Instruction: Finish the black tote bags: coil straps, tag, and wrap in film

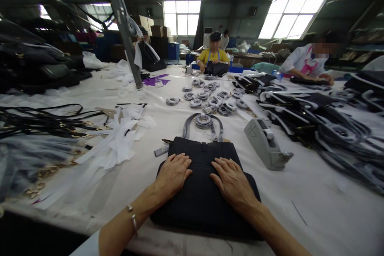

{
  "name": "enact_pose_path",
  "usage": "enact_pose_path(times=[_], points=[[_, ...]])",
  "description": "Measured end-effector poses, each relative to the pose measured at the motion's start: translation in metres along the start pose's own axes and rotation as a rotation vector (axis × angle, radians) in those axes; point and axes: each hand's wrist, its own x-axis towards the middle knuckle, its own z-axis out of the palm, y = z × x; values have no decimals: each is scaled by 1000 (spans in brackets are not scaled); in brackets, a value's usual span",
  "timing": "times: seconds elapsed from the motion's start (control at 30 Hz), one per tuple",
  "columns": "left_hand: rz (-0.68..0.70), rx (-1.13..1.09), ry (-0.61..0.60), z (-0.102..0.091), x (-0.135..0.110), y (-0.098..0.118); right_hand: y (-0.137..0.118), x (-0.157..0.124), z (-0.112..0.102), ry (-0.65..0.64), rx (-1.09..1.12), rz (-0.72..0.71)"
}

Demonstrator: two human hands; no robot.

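Observation:
A black handbag (201,200) lies flat on the white-covered table in front of me. My left hand (175,170) rests on its left upper part, palm down with the fingers stretched out. On the right upper part lies my right hand (232,180), also flat with fingers extended. The bag's wrapped handles (187,126) loop out from its far edge. A grey tag (161,151) sticks out at the left, near a zipper end. Just beyond the bag, inside the handle loop, sits a coiled, wrapped strap (203,120).
A grey tape dispenser (267,144) stands to the right. Several coiled straps (210,102) lie farther back. Black straps (54,122) and white strips (111,144) spread leftward. Stacked black bags (300,112) fill the right. A metal post (127,40) rises at left; people (213,54) work across the table.

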Motion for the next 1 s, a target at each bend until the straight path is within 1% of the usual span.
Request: enact_pose_path(times=[0.07, 0.17, 0.27, 0.37, 0.4, 0.47, 0.53, 0.6, 0.67, 0.73, 0.8, 0.87, 0.93, 1.0], points=[[-5, 31, -25, 0, 7, 10, 1, -2, 7, -2, -1, -12], [2, 63, -80, -3, 23, 32, 1, -1, 11, -22, 13, -16], [55, 60, -136, -8, 44, 58, 0, 1, 6, -20, 50, -7], [92, -5, -118, -11, 75, 81, -1, 0, 0, 19, 115, -18], [92, -61, -96, -11, 87, 86, -1, 0, -1, 45, 141, -15], [99, -245, -47, -7, 111, 96, 0, -3, 0, 112, 207, 32], [145, -477, -7, 2, 131, 101, 1, -6, 3, 203, 300, 110], [212, -649, 15, 14, 144, 102, 2, -11, 2, 313, 416, 172], [291, -667, 10, 26, 150, 100, 2, -17, -3, 420, 542, 211], [418, -571, -17, 37, 151, 95, 5, -25, -12, 500, 652, 267], [551, -466, -52, 42, 149, 93, 14, -42, -22, 549, 720, 365], [618, -409, -82, 43, 148, 93, 29, -72, -30, 561, 763, 508], [626, -368, -98, 41, 146, 95, 49, -117, -35, 542, 811, 692], [632, -326, -85, 38, 146, 99, 68, -171, -38, 594, 728, 884]])
